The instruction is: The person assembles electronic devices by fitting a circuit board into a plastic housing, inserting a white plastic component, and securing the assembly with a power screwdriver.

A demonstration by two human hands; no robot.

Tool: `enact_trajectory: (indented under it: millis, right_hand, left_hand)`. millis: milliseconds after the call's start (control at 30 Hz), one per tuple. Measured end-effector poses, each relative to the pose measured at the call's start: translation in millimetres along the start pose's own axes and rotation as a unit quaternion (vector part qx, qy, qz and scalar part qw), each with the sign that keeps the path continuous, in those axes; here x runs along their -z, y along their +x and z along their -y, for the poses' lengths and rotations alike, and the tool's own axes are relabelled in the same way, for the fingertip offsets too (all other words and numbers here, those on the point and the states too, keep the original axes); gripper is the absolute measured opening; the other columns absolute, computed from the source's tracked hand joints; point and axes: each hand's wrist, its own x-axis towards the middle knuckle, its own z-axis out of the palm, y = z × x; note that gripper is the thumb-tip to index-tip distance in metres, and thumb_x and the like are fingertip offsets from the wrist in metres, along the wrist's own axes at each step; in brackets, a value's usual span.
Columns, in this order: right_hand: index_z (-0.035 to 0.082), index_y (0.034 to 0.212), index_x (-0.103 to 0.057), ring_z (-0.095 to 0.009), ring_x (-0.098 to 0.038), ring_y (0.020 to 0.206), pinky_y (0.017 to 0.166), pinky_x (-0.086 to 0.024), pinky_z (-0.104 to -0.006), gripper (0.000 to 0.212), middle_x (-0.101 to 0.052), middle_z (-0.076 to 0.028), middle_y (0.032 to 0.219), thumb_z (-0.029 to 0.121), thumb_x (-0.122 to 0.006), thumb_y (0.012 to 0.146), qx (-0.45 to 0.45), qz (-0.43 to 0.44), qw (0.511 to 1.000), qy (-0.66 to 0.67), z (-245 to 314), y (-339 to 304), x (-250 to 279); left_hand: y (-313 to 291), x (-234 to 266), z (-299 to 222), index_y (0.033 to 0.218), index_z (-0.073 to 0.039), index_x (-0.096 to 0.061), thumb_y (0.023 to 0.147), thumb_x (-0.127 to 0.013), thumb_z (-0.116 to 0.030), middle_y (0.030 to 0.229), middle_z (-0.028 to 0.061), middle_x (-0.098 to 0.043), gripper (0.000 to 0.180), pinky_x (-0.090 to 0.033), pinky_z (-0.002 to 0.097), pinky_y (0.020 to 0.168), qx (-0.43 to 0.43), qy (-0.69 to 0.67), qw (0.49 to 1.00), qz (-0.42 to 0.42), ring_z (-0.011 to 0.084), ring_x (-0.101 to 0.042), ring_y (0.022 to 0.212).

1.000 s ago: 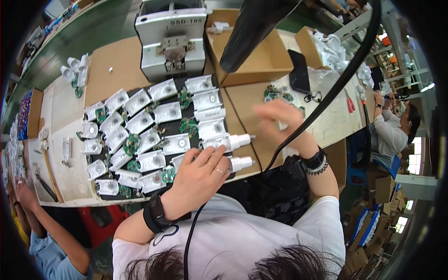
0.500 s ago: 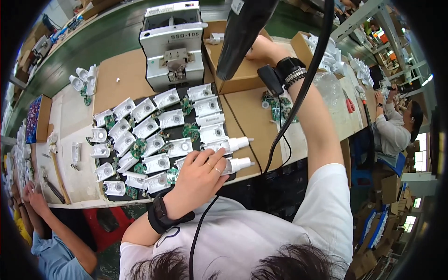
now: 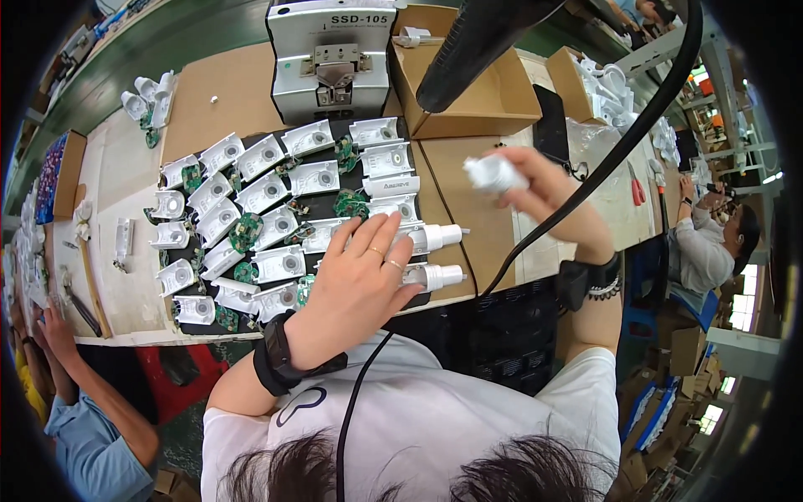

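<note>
My right hand (image 3: 542, 186) pinches a white plastic nozzle-like part (image 3: 495, 173), somewhat blurred, above the cardboard right of the black mat. My left hand (image 3: 364, 263) lies with outstretched fingers over the lower right of the rows of white plastic housings (image 3: 314, 178). Close beside its fingers, two housings have white nozzle ends, an upper one (image 3: 442, 237) and a lower one (image 3: 437, 276), sticking out to the right. What lies beneath the palm is hidden. Green circuit boards (image 3: 246, 233) on wires sit among the housings.
Behind the rows stands a white and black machine (image 3: 330, 63), with an open cardboard box (image 3: 477, 88) to its right. A black cable (image 3: 585, 180) crosses the view beside my right forearm. Red-handled pliers (image 3: 636, 191) and a hammer (image 3: 94, 268) lie farther out. Co-workers sit at both sides.
My right hand has come back from the cardboard box toward me, now with a white plastic part in its fingers. My left hand stays over the housings. The view has shifted slightly.
</note>
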Motion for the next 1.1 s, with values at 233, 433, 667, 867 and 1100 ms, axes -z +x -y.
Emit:
enact_trajectory:
  millis: [233, 433, 667, 867, 1100]
  right_hand:
    - [0.001, 0.125, -0.049, -0.018, -0.064, 0.081, 0.070, -0.050, -0.0286, 0.036, -0.065, -0.010, 0.094, 0.009, -0.057, 0.090, -0.073, 0.116, 0.990, 0.019, -1, 21, -33]
    - [0.002, 0.122, -0.052, -0.021, -0.065, 0.078, 0.070, -0.051, -0.0292, 0.033, -0.065, -0.011, 0.091, 0.009, -0.057, 0.090, -0.040, 0.118, 0.992, -0.001, -5, 31, -45]
    - [0.002, 0.119, -0.054, -0.021, -0.066, 0.080, 0.070, -0.052, -0.0296, 0.031, -0.065, -0.011, 0.093, 0.008, -0.060, 0.089, -0.033, 0.072, 0.996, 0.040, -11, 28, -52]
    - [0.002, 0.116, -0.056, -0.021, -0.067, 0.078, 0.069, -0.053, -0.0293, 0.029, -0.066, -0.012, 0.091, 0.008, -0.061, 0.088, -0.037, 0.068, 0.996, 0.032, -8, 27, -52]
    - [0.004, 0.116, -0.058, -0.023, -0.066, 0.074, 0.065, -0.052, -0.0295, 0.030, -0.066, -0.012, 0.087, 0.010, -0.064, 0.087, -0.019, 0.073, 0.997, -0.027, -6, 27, -54]
  left_hand:
    - [3, -5, 1, 0.114, 0.003, -0.053, 0.079, -0.069, -0.035, 0.129, 0.0219, -0.049, 0.054, -0.031, 0.0495, 0.105, 0.023, 0.031, 0.999, 0.022, 0.0353, -0.046, 0.122]
    - [3, -6, 1, 0.113, 0.003, -0.053, 0.081, -0.068, -0.036, 0.131, 0.0221, -0.048, 0.053, -0.031, 0.0498, 0.105, 0.029, 0.020, 0.999, 0.028, 0.0347, -0.046, 0.122]
    - [1, -7, 3, 0.113, 0.003, -0.053, 0.081, -0.068, -0.035, 0.131, 0.0224, -0.048, 0.053, -0.031, 0.0498, 0.105, 0.033, 0.016, 0.999, 0.031, 0.0345, -0.046, 0.122]
    - [1, -6, 3, 0.114, 0.003, -0.052, 0.080, -0.069, -0.034, 0.132, 0.0220, -0.047, 0.052, -0.032, 0.0495, 0.105, 0.033, 0.007, 0.999, 0.034, 0.0347, -0.045, 0.122]
    - [-2, -9, 4, 0.110, 0.002, -0.053, 0.080, -0.069, -0.031, 0.133, 0.0209, -0.047, 0.048, -0.032, 0.0495, 0.105, 0.041, -0.008, 0.999, 0.025, 0.0342, -0.046, 0.121]
